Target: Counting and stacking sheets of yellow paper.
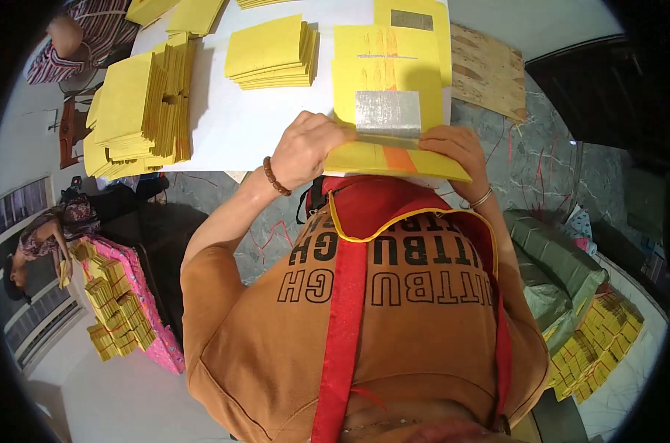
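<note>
At the table's near edge lies a yellow paper sheet (pixel 353 156) with an orange-red streak, its near part bent up along a crease. My left hand (pixel 313 144) grips the left end of that crease, fingers curled. On the right end my right hand (pixel 457 151) holds the same sheet, its fingers bent over the edge. Between my hands a silver foil rectangle (pixel 388 112) shows on the yellow paper. Just beyond, more yellow sheets (pixel 364 44) with orange streaks lie flat. The undersides of my fingers and thumbs are partly hidden.
A neat stack of folded yellow papers (pixel 268 53) sits mid-table on the white tabletop (pixel 217 118). Taller stacks (pixel 132 103) crowd the left edge. A plywood board (pixel 488 71) is at the right. Tied yellow bundles (pixel 597 343) lie lower right. Another person (pixel 47 232) is at the left.
</note>
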Motion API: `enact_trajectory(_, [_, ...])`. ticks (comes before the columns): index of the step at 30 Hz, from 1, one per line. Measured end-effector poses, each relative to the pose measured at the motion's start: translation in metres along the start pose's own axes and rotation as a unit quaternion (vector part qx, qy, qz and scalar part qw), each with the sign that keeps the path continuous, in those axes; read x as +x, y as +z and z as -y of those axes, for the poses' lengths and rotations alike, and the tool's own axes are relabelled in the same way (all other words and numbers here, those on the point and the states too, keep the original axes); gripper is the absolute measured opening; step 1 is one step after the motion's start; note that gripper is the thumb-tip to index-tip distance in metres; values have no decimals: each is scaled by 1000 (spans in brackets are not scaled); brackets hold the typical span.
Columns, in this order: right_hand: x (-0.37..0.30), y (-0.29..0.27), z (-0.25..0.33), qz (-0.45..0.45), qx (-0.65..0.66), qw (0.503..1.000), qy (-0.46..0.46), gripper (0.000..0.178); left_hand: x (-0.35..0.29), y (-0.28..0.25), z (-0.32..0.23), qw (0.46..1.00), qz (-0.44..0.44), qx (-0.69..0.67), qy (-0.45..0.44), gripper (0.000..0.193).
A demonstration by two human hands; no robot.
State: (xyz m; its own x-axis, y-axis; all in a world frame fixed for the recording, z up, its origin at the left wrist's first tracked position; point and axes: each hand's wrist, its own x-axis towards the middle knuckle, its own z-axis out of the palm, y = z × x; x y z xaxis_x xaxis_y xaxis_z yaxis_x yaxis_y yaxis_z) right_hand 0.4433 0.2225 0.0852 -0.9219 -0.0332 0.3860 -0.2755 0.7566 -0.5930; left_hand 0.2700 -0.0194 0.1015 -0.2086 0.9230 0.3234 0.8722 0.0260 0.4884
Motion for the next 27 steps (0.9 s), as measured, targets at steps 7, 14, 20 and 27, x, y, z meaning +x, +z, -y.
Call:
enact_trajectory(7, [21, 16, 8, -88, 166, 927, 324, 29, 18, 13, 1, 957, -59, -130, -253, 22])
enact_trajectory(14, [33, 22, 2, -179, 168, 914, 324, 40, 17, 41, 30, 886, -123, -306, -326, 26])
enact_trajectory(20, [29, 32, -11, -184, 169, 914, 319, 37, 30, 30, 14, 852, -151, -343, -365, 53])
enact_trajectory(27, [32, 33, -11, -201, 183, 905, 329, 36, 39, 6, 5, 865, -53, -316, -386, 44])
